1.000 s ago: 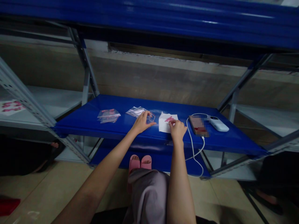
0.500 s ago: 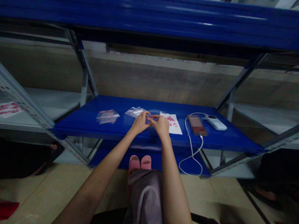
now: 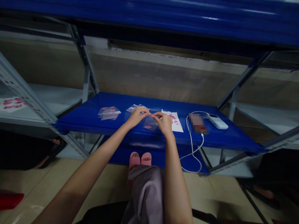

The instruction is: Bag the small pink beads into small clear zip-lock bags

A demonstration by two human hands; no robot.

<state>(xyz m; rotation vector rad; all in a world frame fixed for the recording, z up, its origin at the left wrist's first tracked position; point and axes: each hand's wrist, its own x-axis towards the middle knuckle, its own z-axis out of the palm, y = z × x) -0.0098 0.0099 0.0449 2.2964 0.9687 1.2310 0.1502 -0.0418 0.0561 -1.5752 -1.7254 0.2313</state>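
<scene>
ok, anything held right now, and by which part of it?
Clear plastic bag with pink pieces: left hand and right hand pinch its far edge.

The head camera looks forward-down over a blue shelf (image 3: 184, 109).

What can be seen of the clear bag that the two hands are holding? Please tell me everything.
The clear bag is small and see-through, and looks like thin plastic. A cluster of small pink pieces shows inside, near its lower edge. The left hand and right hand pinch its upper edge. From there it extends toward the person over the blue shelf, left of the white paper. Whether it is sealed, or touches the shelf, I cannot tell.
</scene>
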